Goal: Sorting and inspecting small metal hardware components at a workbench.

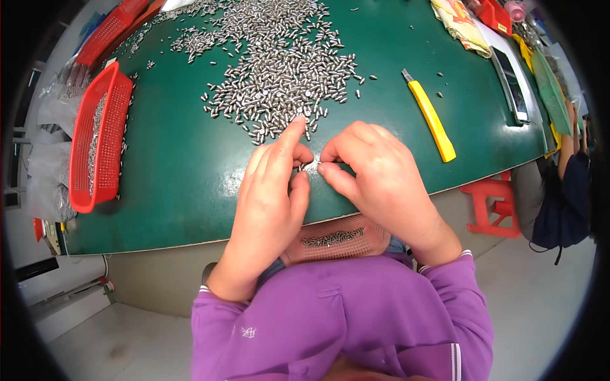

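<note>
A large heap of small silver metal pieces with tapered ends (273,63) spreads over the green table (171,146). At its near edge, the index fingertip of my left hand (270,187) reaches the closest pieces. Between that hand's thumb and bent finger sits one small metal piece (300,167). Just to the right, my right hand (378,168) has thumb and index fingertip drawn together in a pinch; what lies between them is too small to make out. Below both hands, a pinkish plastic basket (305,255) on my lap holds several such pieces.
A red basket (117,140) with more metal pieces stands at the left. On the right lie a yellow utility knife (432,120), blade partly out, a phone (509,82) and a patterned cloth (462,28). A red stool (492,206) stands beyond the table's right edge.
</note>
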A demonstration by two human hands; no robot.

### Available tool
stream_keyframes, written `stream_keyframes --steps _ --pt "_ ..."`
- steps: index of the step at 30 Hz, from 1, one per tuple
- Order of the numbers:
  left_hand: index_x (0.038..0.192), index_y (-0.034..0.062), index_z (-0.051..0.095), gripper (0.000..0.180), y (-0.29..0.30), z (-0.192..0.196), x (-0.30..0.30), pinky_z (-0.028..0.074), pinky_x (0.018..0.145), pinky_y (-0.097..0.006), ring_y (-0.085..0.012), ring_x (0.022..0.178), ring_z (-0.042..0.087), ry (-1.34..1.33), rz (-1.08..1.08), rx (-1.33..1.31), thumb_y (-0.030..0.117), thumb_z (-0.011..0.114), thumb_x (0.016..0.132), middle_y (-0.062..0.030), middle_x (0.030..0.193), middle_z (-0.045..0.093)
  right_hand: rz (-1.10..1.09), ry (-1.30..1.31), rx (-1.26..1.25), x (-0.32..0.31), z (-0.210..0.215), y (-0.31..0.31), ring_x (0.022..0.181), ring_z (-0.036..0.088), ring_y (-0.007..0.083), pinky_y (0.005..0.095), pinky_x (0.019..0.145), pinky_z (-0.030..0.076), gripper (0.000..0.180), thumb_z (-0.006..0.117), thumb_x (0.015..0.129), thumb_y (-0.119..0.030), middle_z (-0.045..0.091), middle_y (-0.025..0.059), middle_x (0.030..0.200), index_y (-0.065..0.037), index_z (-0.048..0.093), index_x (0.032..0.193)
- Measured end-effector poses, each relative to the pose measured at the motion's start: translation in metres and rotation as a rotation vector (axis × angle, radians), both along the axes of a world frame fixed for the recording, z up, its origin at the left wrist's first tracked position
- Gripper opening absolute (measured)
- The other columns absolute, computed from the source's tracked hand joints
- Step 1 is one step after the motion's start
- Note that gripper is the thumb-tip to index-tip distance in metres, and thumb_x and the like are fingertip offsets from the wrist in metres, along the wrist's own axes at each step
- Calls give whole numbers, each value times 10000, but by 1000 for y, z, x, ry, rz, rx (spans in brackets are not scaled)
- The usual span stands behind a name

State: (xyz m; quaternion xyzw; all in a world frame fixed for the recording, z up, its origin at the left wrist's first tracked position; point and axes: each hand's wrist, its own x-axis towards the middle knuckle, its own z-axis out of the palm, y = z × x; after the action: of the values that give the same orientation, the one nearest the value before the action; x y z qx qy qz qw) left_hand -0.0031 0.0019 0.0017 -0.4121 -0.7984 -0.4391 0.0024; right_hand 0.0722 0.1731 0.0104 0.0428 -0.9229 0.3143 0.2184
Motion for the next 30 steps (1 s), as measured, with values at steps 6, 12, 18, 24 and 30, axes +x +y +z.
stream_keyframes --steps 6,12,18,24,30 --pt "1494 33 465 748 -6 4 3 518 830 -399 -274 950 626 -14 -1 -22 -148 656 793 -105 1015 655 39 7 -12 0 -1 -1 806 584 320 435 702 500 134 734 826 -92 575 102 851 -57 625 895" --pt "1512 40 449 766 -11 3 2 524 832 -397 -276 943 637 13 -14 -26 -164 641 798 -108 1036 670 53 9 13 -2 -3 -4 799 580 315 437 693 501 137 735 822 -94 563 99 852 -61 621 891" --pt "1534 37 420 784 -8 2 5 544 825 -379 -261 948 649 -67 29 29 -179 623 808 -118 1058 668 67 33 -9 -4 -5 -6 806 578 312 431 703 501 153 739 812 -90 556 101 861 -61 616 898" --pt "1533 21 412 779 -10 0 3 547 828 -377 -258 945 643 -59 20 42 -172 639 813 -121 1061 658 112 14 -11 -5 -1 -7 818 576 314 421 711 501 184 748 800 -88 558 103 874 -58 620 929" --pt "1524 15 419 779 -13 -1 3 534 812 -380 -257 913 631 -45 29 18 -161 658 803 -106 1015 648 175 -9 13 -7 2 -8 800 575 296 415 703 503 184 744 802 -105 553 88 865 -62 620 931"
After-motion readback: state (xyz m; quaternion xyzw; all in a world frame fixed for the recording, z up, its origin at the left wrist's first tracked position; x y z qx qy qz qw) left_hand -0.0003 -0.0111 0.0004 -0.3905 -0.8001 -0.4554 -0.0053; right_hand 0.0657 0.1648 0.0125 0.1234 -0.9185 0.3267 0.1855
